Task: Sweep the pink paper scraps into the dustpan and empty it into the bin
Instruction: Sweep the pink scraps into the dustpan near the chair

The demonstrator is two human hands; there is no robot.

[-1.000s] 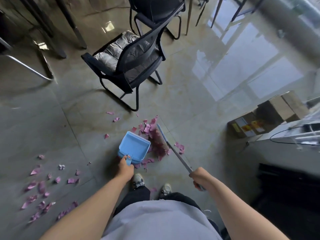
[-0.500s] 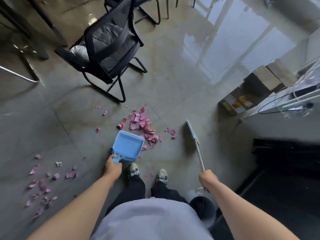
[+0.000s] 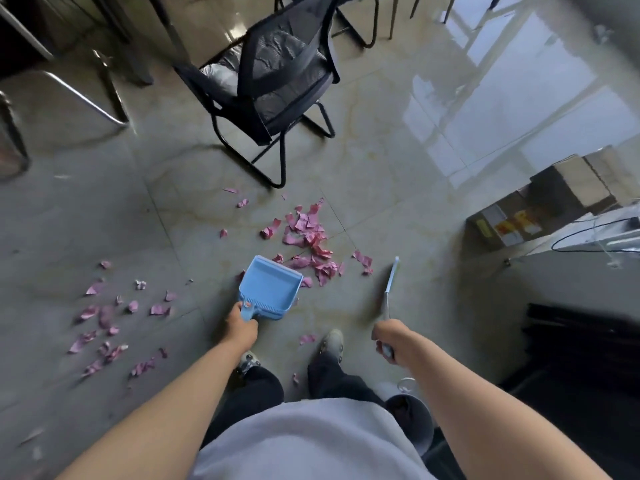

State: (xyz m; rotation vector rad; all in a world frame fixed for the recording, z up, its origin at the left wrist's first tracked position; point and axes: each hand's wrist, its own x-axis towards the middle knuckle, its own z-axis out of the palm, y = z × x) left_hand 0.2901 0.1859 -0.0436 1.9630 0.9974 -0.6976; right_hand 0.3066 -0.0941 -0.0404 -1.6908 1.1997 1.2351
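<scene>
My left hand [image 3: 240, 327] grips the handle of a light blue dustpan [image 3: 269, 288] that rests on the floor with its mouth facing away from me. A pile of pink paper scraps [image 3: 310, 237] lies just beyond and to the right of the pan's mouth. My right hand [image 3: 391, 341] holds a thin brush [image 3: 390, 282] edge-on, right of the pile and apart from it. More pink scraps [image 3: 107, 317] are scattered on the floor at the left. A grey bin [image 3: 414, 415] stands by my right leg, partly hidden by my arm.
A black mesh chair [image 3: 273, 81] stands just beyond the pile. Metal table and chair legs [image 3: 86, 95] are at the upper left. Cardboard boxes [image 3: 540, 206] and a grey unit with a cable [image 3: 588, 271] sit at the right. My shoes [image 3: 330, 342] are near single scraps.
The brush has been pulled off the pile and swung to the right, now held apart from the scraps. The dustpan stays by the pile. My view shifted, bringing the bin into sight.
</scene>
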